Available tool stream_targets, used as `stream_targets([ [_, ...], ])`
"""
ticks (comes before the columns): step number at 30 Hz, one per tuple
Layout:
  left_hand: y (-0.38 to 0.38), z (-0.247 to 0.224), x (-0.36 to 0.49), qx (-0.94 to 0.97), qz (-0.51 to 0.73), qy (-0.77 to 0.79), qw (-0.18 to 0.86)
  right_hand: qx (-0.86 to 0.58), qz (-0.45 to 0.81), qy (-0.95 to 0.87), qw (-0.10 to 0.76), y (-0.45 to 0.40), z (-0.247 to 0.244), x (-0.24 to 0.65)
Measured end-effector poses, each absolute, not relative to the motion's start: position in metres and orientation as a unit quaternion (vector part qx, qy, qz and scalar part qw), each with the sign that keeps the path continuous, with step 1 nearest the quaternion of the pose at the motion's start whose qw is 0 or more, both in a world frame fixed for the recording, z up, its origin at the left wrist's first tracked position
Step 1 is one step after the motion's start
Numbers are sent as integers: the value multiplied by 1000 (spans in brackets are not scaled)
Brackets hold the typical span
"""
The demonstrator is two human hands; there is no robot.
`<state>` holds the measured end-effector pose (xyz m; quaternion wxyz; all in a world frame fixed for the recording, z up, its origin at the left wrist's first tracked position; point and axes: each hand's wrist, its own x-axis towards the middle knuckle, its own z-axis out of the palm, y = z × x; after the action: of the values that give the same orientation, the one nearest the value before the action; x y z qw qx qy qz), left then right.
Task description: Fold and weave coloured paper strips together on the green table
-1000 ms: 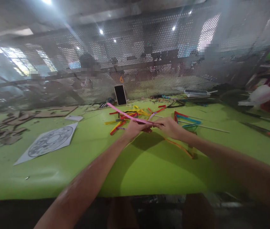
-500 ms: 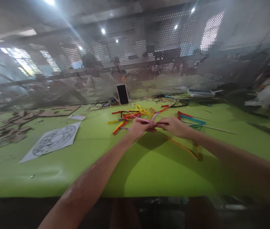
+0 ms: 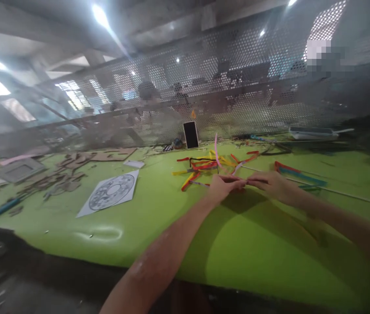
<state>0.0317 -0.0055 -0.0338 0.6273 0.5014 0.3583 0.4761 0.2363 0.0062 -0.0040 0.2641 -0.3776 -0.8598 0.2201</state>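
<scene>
My left hand (image 3: pixel 220 188) is closed in a pinch above the green table, its fingertips meeting those of my right hand (image 3: pixel 271 183). A thin pink strip (image 3: pixel 216 148) rises in a curve behind my left hand; both hands seem to pinch its lower part, which the fingers mostly hide. Just beyond lies a pile of red, yellow, purple and dark strips (image 3: pixel 201 166). Past my right hand lies a bent red and blue strip (image 3: pixel 299 173). A blurred orange strip (image 3: pixel 302 231) shows faintly under my right forearm.
A printed sheet with a ring pattern (image 3: pixel 111 190) lies on the green table (image 3: pixel 158 235) to the left, near cardboard scraps (image 3: pixel 76 163). A phone-like dark panel (image 3: pixel 191 134) leans at the perforated screen (image 3: pixel 158 113). A white tray (image 3: pixel 313 134) stands back right. A thin stick (image 3: pixel 354 195) lies right.
The view has swung left, so everything sits farther right. The pink strip's free end, earlier lying low across my left hand, now stands upright. Both hands stay pinched together.
</scene>
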Motion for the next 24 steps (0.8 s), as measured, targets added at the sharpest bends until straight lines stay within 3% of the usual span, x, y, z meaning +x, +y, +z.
stream_targets([
  [14,-7,-42,36,466,490,323,662,-387,242,-869,192,13,-5,247],
  [24,-9,-43,31,481,488,372,626,-351,221,-878,240,24,-28,246],
])
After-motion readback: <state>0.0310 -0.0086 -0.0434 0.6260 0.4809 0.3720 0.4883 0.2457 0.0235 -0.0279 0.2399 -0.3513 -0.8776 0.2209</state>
